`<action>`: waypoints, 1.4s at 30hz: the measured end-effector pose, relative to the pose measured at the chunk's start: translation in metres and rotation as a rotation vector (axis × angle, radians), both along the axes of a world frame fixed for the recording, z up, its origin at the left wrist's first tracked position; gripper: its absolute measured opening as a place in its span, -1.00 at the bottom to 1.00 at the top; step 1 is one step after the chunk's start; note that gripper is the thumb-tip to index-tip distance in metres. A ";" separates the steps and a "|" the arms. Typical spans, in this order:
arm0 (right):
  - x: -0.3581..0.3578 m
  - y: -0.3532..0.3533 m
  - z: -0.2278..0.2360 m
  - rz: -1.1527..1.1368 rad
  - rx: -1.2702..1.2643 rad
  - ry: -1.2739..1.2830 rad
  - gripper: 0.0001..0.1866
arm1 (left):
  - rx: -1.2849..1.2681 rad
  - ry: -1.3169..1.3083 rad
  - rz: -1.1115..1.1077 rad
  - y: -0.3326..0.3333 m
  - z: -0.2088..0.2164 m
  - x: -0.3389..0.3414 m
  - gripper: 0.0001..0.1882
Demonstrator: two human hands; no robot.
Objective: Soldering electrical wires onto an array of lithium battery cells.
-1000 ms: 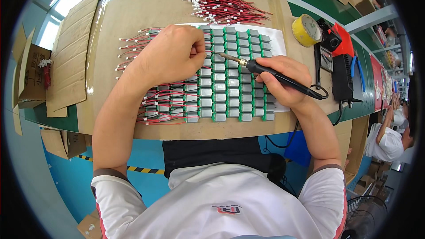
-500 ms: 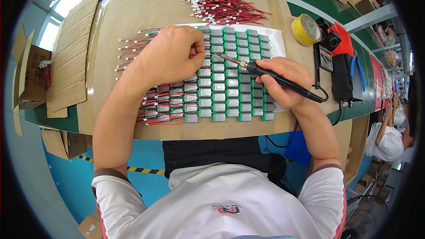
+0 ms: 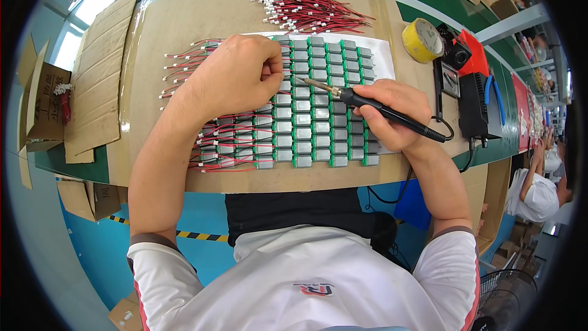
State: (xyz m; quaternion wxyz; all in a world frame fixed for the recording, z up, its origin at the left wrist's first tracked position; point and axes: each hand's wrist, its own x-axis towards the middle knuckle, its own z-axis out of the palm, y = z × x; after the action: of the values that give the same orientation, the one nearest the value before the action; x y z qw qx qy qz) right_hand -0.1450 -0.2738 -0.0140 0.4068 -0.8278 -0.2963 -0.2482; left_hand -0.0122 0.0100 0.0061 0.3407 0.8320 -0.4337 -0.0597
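My right hand (image 3: 397, 110) grips the black handle of a soldering iron (image 3: 392, 114). Its metal tip points left, over the rows of small grey cells with green edges (image 3: 320, 115), close to my left hand. Curled with fingers pinched together, my left hand (image 3: 248, 73) is over the left part of these rows. Its fingertips are turned away, so whatever they hold is hidden. Red and black wires with white connectors (image 3: 229, 150) run from the cells on the left side, partly under my left forearm.
A heap of red and black leads (image 3: 306, 6) lies at the far edge of the cardboard-covered table. On the right are a yellow tape roll (image 3: 423, 41), a black soldering station (image 3: 481, 107) and blue-handled pliers (image 3: 495, 101). Cardboard (image 3: 101, 73) lies left; people sit far right.
The soldering iron's tip has shifted slightly left and down, toward my left hand. My left hand stays where it was.
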 end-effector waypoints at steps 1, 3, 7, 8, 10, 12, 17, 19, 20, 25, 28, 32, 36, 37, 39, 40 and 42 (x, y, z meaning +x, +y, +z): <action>0.000 0.000 0.000 0.004 0.001 -0.001 -0.70 | -0.001 -0.003 -0.003 0.000 0.000 0.000 -0.92; -0.001 0.000 -0.001 0.004 0.007 0.007 -0.70 | -0.007 0.014 -0.003 -0.001 0.003 -0.002 -0.89; -0.002 -0.001 -0.001 -0.003 0.019 0.020 -0.69 | 0.017 0.021 -0.078 0.002 0.010 -0.002 -0.82; -0.001 0.000 -0.001 -0.003 0.019 0.020 -0.69 | 0.017 0.021 -0.077 0.004 0.010 -0.002 -0.82; -0.001 0.000 -0.001 -0.001 0.017 0.014 -0.69 | 0.002 0.020 -0.132 0.006 0.010 -0.001 -0.81; -0.001 0.000 -0.001 -0.001 0.016 0.013 -0.69 | 0.026 -0.014 -0.160 0.007 0.009 0.001 -0.81; -0.001 0.000 0.000 -0.001 0.012 0.013 -0.69 | 0.024 -0.072 -0.201 0.008 0.002 0.005 -0.83; -0.001 0.001 -0.001 0.005 0.021 0.022 -0.69 | 0.030 -0.085 -0.213 0.010 0.002 0.005 -0.83; -0.001 0.000 -0.001 0.003 0.020 0.023 -0.69 | 0.028 -0.084 -0.215 0.009 0.003 0.005 -0.83; -0.001 0.000 0.001 0.018 0.017 0.014 -0.67 | 0.039 0.014 -0.120 0.005 0.008 0.000 -0.86; 0.000 0.001 0.000 0.030 0.020 0.015 -0.67 | 0.022 -0.051 -0.109 0.005 0.003 -0.001 -0.87; 0.000 0.001 0.000 0.027 0.019 0.011 -0.67 | 0.026 -0.077 -0.111 0.004 0.001 0.000 -0.87; 0.000 0.001 0.001 0.022 -0.001 0.014 -0.68 | 0.024 -0.087 -0.113 0.004 0.000 0.000 -0.87; 0.000 0.001 0.001 0.020 -0.003 0.017 -0.68 | 0.025 -0.089 -0.111 0.004 0.001 0.000 -0.87; 0.000 0.002 0.001 0.020 -0.002 0.019 -0.68 | 0.020 -0.098 -0.114 0.004 0.000 0.000 -0.87; 0.000 0.002 0.001 0.020 0.000 0.021 -0.68 | 0.016 -0.107 -0.115 0.004 -0.001 0.000 -0.86; 0.000 0.002 0.001 0.021 -0.008 0.016 -0.69 | 0.020 -0.102 -0.112 0.004 -0.001 0.000 -0.86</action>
State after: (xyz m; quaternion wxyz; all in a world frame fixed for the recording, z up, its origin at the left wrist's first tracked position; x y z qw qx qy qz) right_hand -0.1447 -0.2714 -0.0128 0.4084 -0.8281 -0.3029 -0.2361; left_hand -0.0121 0.0136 0.0053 0.3059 0.8117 -0.4959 -0.0403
